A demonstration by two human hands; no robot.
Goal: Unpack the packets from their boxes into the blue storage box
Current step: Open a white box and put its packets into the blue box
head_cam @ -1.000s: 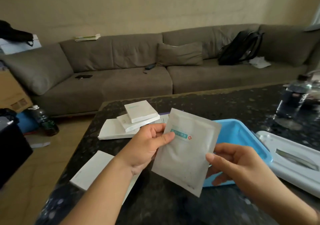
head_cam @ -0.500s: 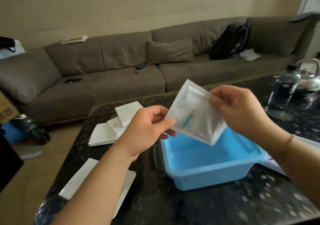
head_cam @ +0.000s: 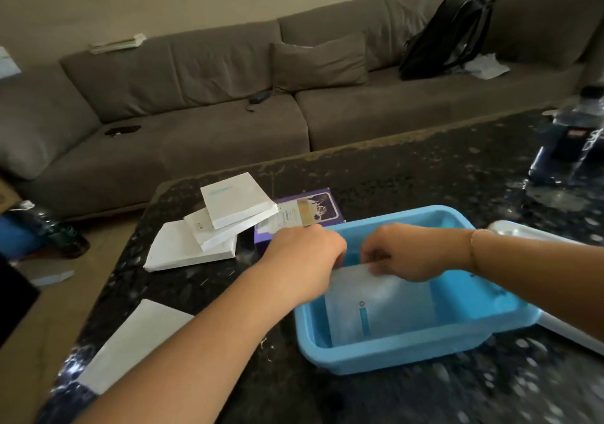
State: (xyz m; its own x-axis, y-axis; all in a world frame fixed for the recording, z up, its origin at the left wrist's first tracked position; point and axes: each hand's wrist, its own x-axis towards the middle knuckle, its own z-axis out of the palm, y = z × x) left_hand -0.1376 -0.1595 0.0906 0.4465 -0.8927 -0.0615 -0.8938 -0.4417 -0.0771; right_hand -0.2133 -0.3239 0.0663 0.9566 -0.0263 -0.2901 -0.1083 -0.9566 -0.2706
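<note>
A black backpack (head_cam: 447, 36) leans on the grey sofa (head_cam: 228, 96); a water bottle (head_cam: 570, 139) stands on the table.

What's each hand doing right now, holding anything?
Left hand: fingers curled on the top edge of the white packet inside the blue storage box.
Right hand: pinching the same packet's top edge.

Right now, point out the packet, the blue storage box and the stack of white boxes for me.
packet (head_cam: 382, 302): head view, middle of its white face inside the box.
blue storage box (head_cam: 392, 356): head view, near outer wall.
stack of white boxes (head_cam: 237, 199): head view, top face of the uppermost box.
</note>
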